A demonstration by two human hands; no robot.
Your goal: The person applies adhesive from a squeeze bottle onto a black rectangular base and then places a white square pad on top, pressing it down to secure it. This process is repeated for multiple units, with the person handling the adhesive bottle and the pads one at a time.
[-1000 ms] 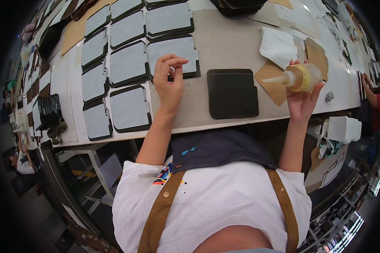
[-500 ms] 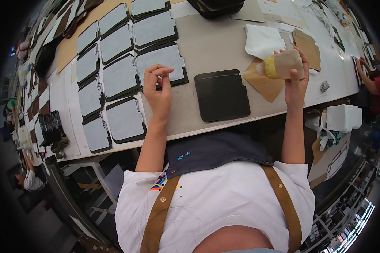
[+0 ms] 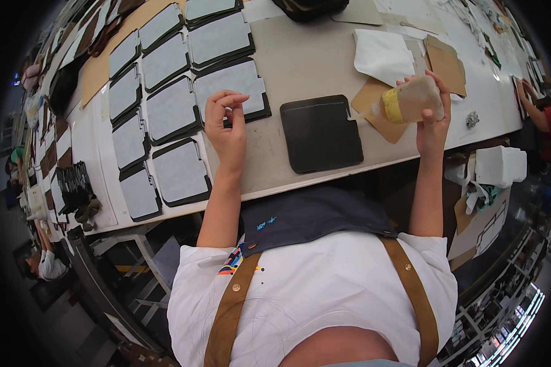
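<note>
In my right hand (image 3: 433, 125) is a translucent plastic bottle (image 3: 419, 101) with yellow tape round its neck end. It is tilted on its side, its narrow end toward the left, above a tan paper piece (image 3: 390, 127). My left hand (image 3: 225, 121) hovers by the grey-topped stacks, fingers curled toward the thumb, and no object shows in it. Between the hands a black flat panel (image 3: 322, 136) lies on the table, with a notch at its upper right. Left of my left hand, several stacks of black pieces topped with pale grey sheets (image 3: 174, 110) stand in rows.
White cloth or paper (image 3: 382, 55) and a brown card (image 3: 445, 64) lie beyond the bottle. A crumpled silvery lump (image 3: 472, 119) sits near the right edge. A dark object (image 3: 312, 7) stands at the back. White containers (image 3: 501, 166) are below the table's right side. Another person's hand (image 3: 525, 93) is far right.
The bottle and my right hand have shifted very slightly right and down. My left hand has barely moved. The black panel's upper edge now appears flatter and neater.
</note>
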